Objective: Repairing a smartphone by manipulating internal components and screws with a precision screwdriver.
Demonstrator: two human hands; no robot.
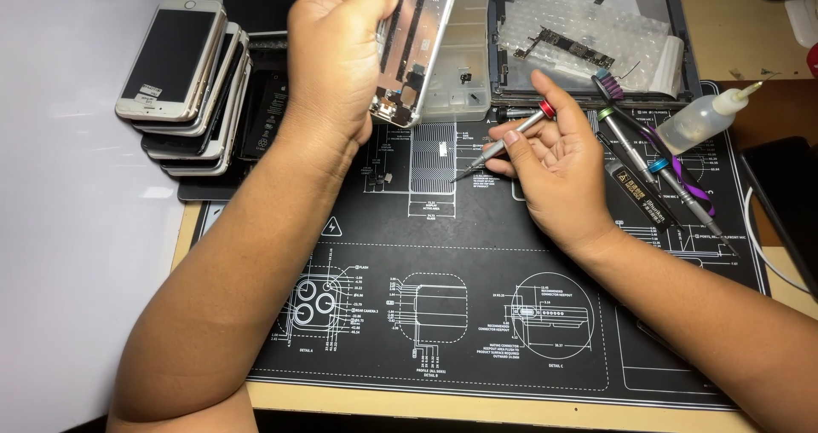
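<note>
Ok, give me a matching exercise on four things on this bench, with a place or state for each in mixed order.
Things:
1. opened phone shell
2. red-capped screwdriver
3. stack of phones
4. squeeze bottle

Places or states:
A. lying on its side at the mat's right edge
B. piled at the left of the mat
C. held up, tilted, in the left hand
D. held in the right hand, tip pointing left

Pairs: 1-C, 2-D, 3-B, 4-A
</note>
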